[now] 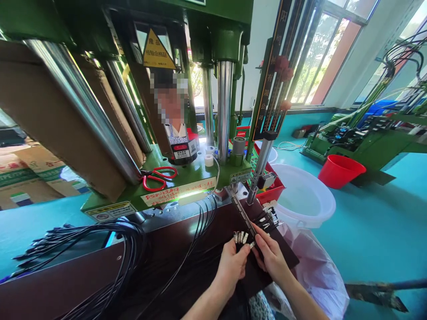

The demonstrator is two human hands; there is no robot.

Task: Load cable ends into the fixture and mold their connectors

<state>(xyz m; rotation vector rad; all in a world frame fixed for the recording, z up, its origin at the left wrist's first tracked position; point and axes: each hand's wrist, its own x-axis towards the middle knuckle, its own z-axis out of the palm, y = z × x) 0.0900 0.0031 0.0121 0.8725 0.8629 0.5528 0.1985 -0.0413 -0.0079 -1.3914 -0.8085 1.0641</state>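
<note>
My left hand (234, 263) is closed around a small bunch of cable connectors (240, 237), whose silvery ends stick up above the fingers. Close beside it, my right hand (269, 255) grips the near end of a long, narrow metal bar (240, 210) with slots along it. The bar slants away toward the green press. One connector (252, 244) lies between the two hands, near the bar's end. More loose connectors (268, 218) rest on the dark brown board just right of the bar. Black cables (187, 258) run across the board to the left of my hands.
Ahead stands the green press (193, 178) with steel columns and red-handled scissors (160, 177) on its base. A thick black cable bundle (128, 231) hangs at left. To the right are a white tub (300, 195), a red bucket (342, 171) and a white plastic bag (313, 266).
</note>
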